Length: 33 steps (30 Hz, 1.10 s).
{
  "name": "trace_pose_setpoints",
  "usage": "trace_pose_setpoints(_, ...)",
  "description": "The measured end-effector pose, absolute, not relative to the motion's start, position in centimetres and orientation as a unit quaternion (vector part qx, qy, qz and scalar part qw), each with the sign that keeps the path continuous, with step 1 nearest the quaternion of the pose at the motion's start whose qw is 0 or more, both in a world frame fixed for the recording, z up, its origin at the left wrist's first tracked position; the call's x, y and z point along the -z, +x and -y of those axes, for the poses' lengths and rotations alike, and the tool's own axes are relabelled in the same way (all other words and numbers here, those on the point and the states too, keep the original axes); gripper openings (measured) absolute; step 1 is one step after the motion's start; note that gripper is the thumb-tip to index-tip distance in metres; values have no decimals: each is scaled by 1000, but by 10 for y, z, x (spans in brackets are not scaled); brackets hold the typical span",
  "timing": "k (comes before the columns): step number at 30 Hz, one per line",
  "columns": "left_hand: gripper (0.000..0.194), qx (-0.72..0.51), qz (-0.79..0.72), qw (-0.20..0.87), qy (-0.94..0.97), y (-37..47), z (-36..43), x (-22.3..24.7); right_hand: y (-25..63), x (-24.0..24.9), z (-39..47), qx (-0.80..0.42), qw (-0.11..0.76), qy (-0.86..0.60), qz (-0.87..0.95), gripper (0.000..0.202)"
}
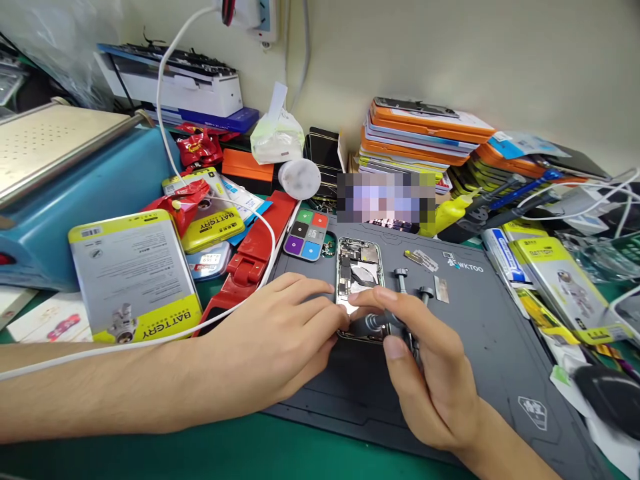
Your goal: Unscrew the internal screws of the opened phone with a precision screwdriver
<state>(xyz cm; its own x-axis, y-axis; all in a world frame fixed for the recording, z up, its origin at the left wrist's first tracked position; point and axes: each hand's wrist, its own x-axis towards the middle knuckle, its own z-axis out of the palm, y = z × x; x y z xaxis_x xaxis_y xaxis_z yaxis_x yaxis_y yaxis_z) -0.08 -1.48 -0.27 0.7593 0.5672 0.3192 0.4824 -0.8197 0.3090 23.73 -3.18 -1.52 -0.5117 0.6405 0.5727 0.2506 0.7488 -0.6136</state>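
Observation:
An opened smartphone lies on a dark grey work mat, its circuit boards and a pale inner panel exposed. My left hand reaches in from the left, its bent fingers at the phone's left edge and lower part. My right hand has its index finger stretched over the phone's lower half, and its thumb is apart near the lower right corner. Fingers cover much of the lower interior. Right of the phone stand out a screwdriver and a second screwdriver, both partly hidden by my right hand.
Two thin blades, one blade and another blade, lie right of the phone. A coloured square tray sits behind left. A white cable crosses over my left forearm. Battery packs and orange boxes surround the mat.

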Motion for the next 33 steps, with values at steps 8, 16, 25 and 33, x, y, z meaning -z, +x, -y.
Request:
trace_pose_setpoints(8, 23, -184, -286, 88, 936, -1, 16, 5, 227, 14, 35, -335, 454, -425, 708, 57)
trace_pose_setpoints(16, 22, -178, -285, 87, 938, -2, 16, 3, 224, 8, 30, -424, 496, -454, 607, 41)
trace_pose_setpoints(25, 20, -203, -278, 104, 933, -3, 13, 3, 224, 6, 33, -445, 514, -427, 596, 40)
trace_pose_setpoints(33, 17, -258, -266, 187, 910, -6, 15, 0, 223, 2, 29, -548, 532, -375, 525, 37)
